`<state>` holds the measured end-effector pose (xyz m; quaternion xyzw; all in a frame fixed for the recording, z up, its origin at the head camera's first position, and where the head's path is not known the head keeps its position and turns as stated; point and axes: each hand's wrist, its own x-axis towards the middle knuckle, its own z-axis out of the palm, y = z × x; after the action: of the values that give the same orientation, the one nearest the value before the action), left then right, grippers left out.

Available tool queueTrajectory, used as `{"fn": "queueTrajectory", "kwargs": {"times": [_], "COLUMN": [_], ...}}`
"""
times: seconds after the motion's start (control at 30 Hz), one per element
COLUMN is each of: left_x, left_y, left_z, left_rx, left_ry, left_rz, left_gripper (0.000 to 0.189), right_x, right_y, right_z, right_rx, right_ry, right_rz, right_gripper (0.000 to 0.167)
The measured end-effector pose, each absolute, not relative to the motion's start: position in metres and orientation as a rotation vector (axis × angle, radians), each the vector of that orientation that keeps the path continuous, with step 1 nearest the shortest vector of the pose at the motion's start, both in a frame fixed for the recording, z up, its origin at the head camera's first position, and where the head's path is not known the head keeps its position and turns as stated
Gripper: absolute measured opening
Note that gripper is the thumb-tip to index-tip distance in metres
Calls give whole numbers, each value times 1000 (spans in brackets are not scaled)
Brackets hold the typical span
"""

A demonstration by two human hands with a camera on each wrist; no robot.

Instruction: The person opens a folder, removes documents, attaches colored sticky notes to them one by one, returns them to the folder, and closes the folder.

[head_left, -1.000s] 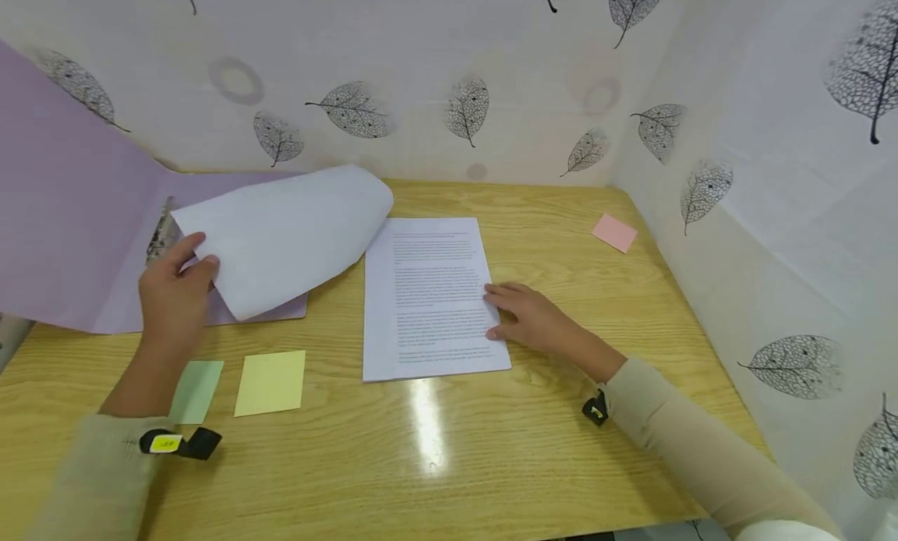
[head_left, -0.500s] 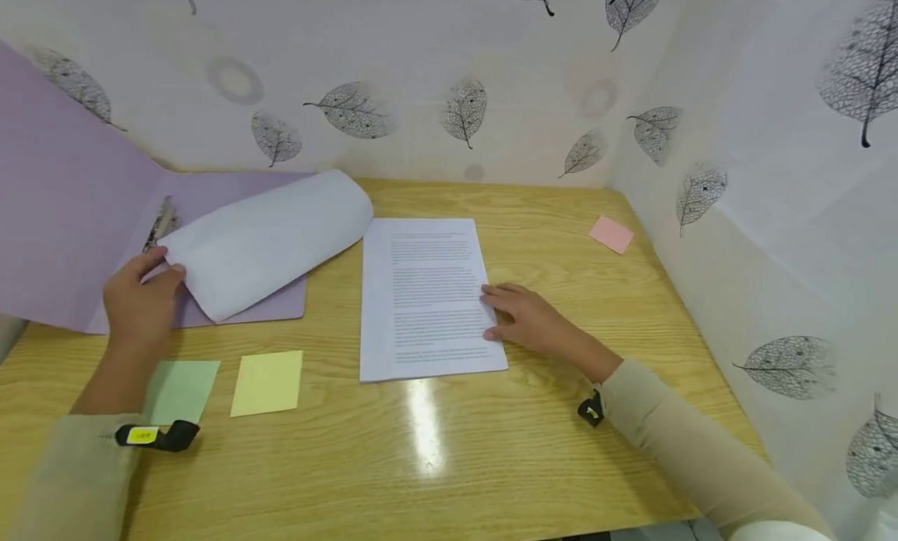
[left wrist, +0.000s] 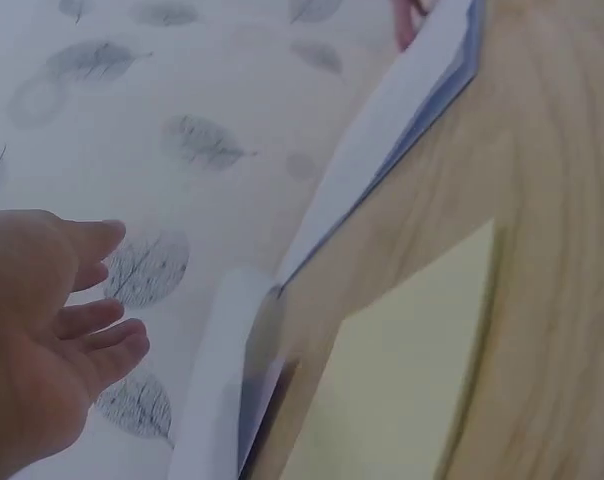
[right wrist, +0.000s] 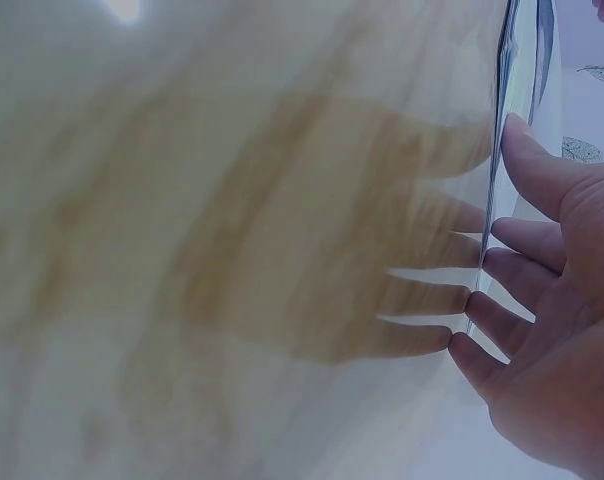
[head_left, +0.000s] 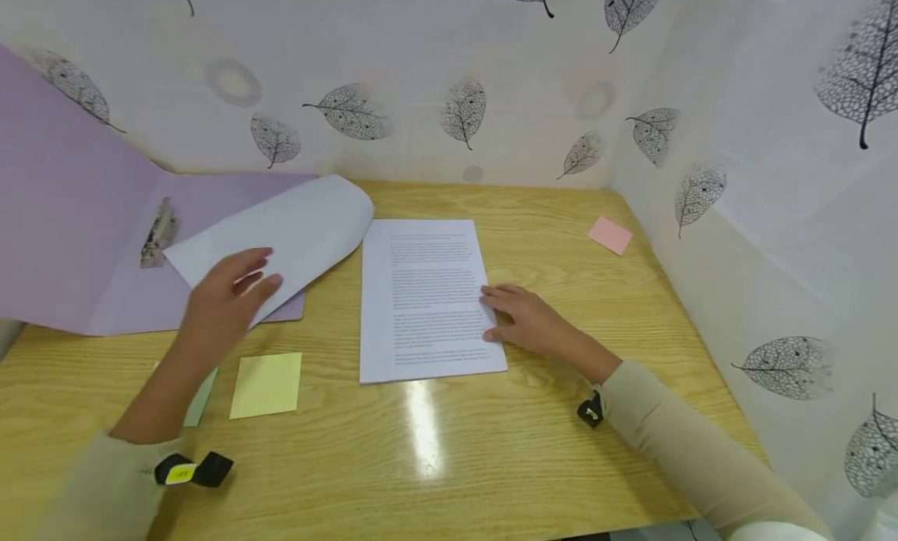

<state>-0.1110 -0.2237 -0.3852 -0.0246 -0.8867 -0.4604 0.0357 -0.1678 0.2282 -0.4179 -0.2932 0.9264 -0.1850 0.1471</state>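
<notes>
My left hand (head_left: 226,299) hovers over a loose white sheet of paper (head_left: 309,213), thumb and fingers apart and nothing between them. The sheet's right end curls up; it lies across an unfolded purple file folder (head_left: 231,189) with a metal clip (head_left: 160,233) near its fold. At centre lies a stack of printed pages (head_left: 431,299), text side up. Along the stack's right edge rest the fingertips of my right hand (head_left: 529,319); the right wrist view shows the thumb and fingers of this hand (right wrist: 572,270) straight against the edge.
A yellow sticky-note pad (head_left: 266,385) lies in front of the folder, with a green one (head_left: 199,404) partly behind my left forearm. A pink note (head_left: 610,235) is at the back right. Leaf-patterned walls (head_left: 421,58) bound the wooden table (head_left: 505,463) at the back and right.
My left hand carried the white sheet leftward over the folder, then let go of its left corner and moved right above it. My right hand stayed at the stack's edge.
</notes>
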Motion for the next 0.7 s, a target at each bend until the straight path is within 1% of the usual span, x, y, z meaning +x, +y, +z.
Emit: {"fn": "queueTrajectory", "kwargs": {"times": [0.13,0.33,0.53,0.7], "left_x": [-105,-104,-106,-102], "left_y": [-180,-139,-121,-117], "left_z": [-389,-411,-425,-426], "left_rx": [-368,-638,-710,-751], "left_ry": [-2859,-2993,-3163,-3176], "left_rz": [-1371,-1179,-1017,-963], "left_gripper": [58,54,59,58], "right_x": [-167,-166,-166,-173], "right_y": [228,226,226,232], "right_z": [-418,-417,-416,-411], "right_rx": [-833,-831,-831,-675], "right_ry": [2668,2661,2666,2659], "right_rz": [-542,-566,-565,-707], "right_gripper": [72,72,70,59]}}
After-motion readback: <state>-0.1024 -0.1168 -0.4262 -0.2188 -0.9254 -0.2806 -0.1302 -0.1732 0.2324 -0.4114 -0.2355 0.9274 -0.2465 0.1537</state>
